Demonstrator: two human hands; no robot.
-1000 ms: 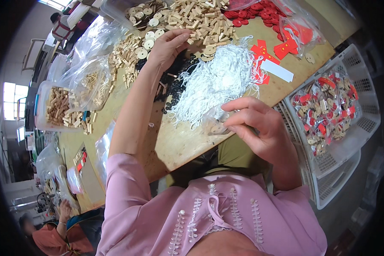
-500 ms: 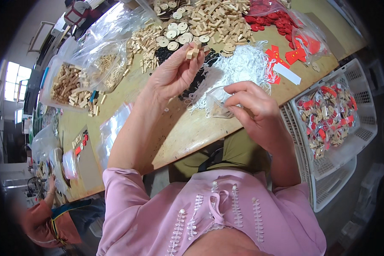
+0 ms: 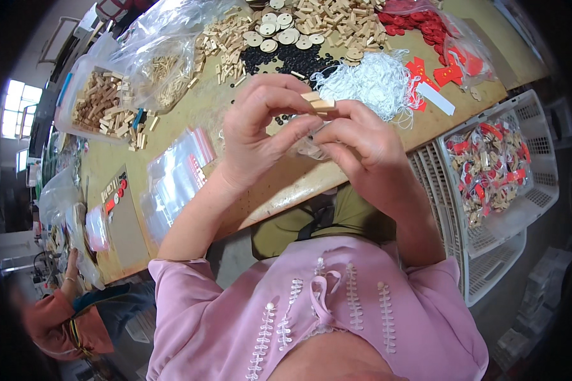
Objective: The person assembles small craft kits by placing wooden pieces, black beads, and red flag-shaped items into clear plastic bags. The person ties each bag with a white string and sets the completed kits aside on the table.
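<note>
My left hand (image 3: 260,130) is closed in a pinch around a few small wooden blocks (image 3: 321,103). Right beside it, my right hand (image 3: 372,143) grips a small clear plastic bag (image 3: 307,150) by its upper part. The hands nearly meet above the table's near edge, and the blocks sit at the top of the bag; whether they are inside its mouth is hidden by the fingers. Behind the hands lie a tangle of white strings (image 3: 365,86) and a spread of small black pieces (image 3: 290,60).
Wooden discs (image 3: 268,29), wooden blocks (image 3: 340,22) and red pieces (image 3: 419,30) are heaped at the back. Flat bags (image 3: 175,184) lie left, near a tub (image 3: 86,130) of blocks. A white basket (image 3: 540,165) of filled bags stands right. Another person (image 3: 76,317) works at lower left.
My left hand has come down and right with the wooden blocks, from above the black pieces to the bag. My right hand has moved slightly left, still holding the bag.
</note>
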